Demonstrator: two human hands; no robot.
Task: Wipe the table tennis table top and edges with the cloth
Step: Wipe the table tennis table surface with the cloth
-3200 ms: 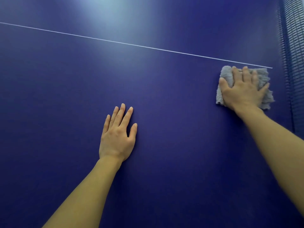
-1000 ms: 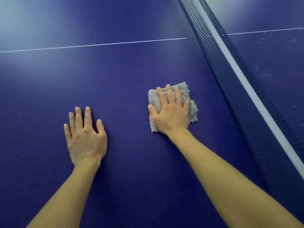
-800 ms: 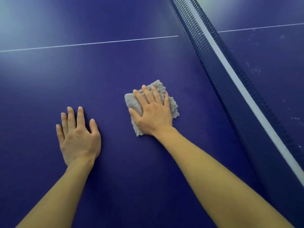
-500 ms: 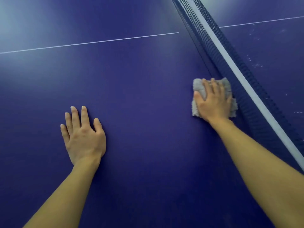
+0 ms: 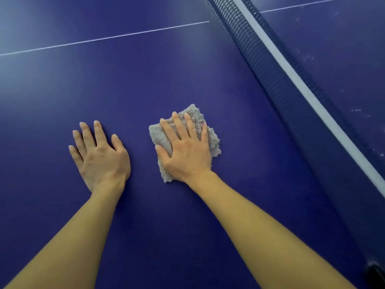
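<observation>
The right hand (image 5: 186, 151) lies flat with straight fingers pressing the grey cloth (image 5: 208, 132) onto the blue table top (image 5: 187, 76). Just left of it, the left hand (image 5: 100, 157) rests palm-down, fingers spread, on the bare surface. The net (image 5: 268, 65) runs well to the right of the cloth.

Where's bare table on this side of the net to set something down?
Widest: the table from the white line to the left hand and right hand. Also the strip between cloth and net. Tight: between left hand and cloth.

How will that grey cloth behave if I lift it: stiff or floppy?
Likely floppy: the cloth looks soft, fuzzy, with ragged edges. Probably light. Pressed flat under the right hand, it should slide on the smooth table top.
</observation>
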